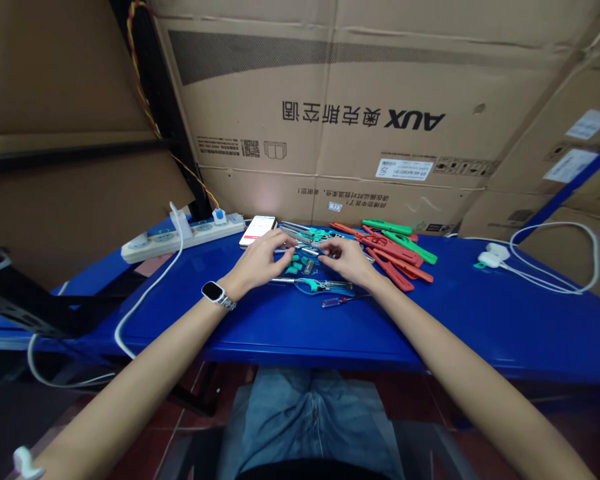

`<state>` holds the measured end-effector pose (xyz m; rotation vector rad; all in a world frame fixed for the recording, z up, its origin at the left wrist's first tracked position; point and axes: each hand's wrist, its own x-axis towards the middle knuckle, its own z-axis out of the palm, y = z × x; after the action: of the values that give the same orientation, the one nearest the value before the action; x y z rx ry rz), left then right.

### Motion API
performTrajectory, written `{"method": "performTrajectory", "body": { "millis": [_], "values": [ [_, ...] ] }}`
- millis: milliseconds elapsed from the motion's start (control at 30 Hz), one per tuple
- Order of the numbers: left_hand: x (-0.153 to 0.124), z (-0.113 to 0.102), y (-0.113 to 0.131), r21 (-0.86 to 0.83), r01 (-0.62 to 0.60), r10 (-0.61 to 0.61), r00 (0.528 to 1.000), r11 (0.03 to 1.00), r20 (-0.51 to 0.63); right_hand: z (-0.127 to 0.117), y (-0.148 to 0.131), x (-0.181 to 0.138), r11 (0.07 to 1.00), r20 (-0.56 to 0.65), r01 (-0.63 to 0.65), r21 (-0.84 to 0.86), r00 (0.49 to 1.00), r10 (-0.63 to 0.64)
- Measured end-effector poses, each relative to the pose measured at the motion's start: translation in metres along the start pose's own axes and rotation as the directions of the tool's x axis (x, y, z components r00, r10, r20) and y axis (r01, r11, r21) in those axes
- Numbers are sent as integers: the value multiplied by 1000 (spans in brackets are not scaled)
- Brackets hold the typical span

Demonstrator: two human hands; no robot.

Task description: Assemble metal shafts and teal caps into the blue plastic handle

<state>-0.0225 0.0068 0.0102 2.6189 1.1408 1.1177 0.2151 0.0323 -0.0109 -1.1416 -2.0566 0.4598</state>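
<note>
A seated person in blue jeans (313,417) works with two bare hands at a glossy blue tabletop (480,320), seen from head height. The left hand (265,257), with a dark-faced watch on a silver metal band (219,294) at its wrist, is palm down, its fingers loosely curled and the thumb a little apart from them. The right hand (347,259) faces it, fingers bent inward with thumb and forefinger close together. Between the fingertips of both lies a slim, translucent blue plastic piece (307,251), among a heap of metal and teal parts near the middle of the table; the parts are too small and blurred to tell whether either hand grips it. Just below the hands are small teal plastic blocks (294,268), and nearer the person lies a long silver-and-blue assembly with a teal middle (314,286). Beside that is a screwdriver with a clear, purplish handle (335,302). Right of the right hand, long red plastic casings (393,270) lie in a pile, with bright green casings (387,227) among them. Beyond the left hand rests a phone with a lit white screen (260,228), near a white power strip (190,235). Printed brown cardboard (260,107) stands behind everything.
</note>
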Motion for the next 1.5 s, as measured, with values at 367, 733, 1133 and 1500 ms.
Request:
{"method": "performTrajectory", "body": {
  "millis": [367,733,1133,1500],
  "values": [
    [4,15,-3,-472,259,-161,958,843,239,-11,-18,-37,946,-7,288,-150,956,-292],
    [1,12,-4,-584,345,-160,925,735,345,-12,-17,-39,965,-2,245,-97,969,-246],
    [0,9,-11,-576,415,-235,902,705,362,-15,-18,-44,967,121,256,13,959,-256],
    [2,9,-1,-651,612,-477,780,448,405,-18,-20,-46,846,117,418,-331,908,-403]
  ]
}}
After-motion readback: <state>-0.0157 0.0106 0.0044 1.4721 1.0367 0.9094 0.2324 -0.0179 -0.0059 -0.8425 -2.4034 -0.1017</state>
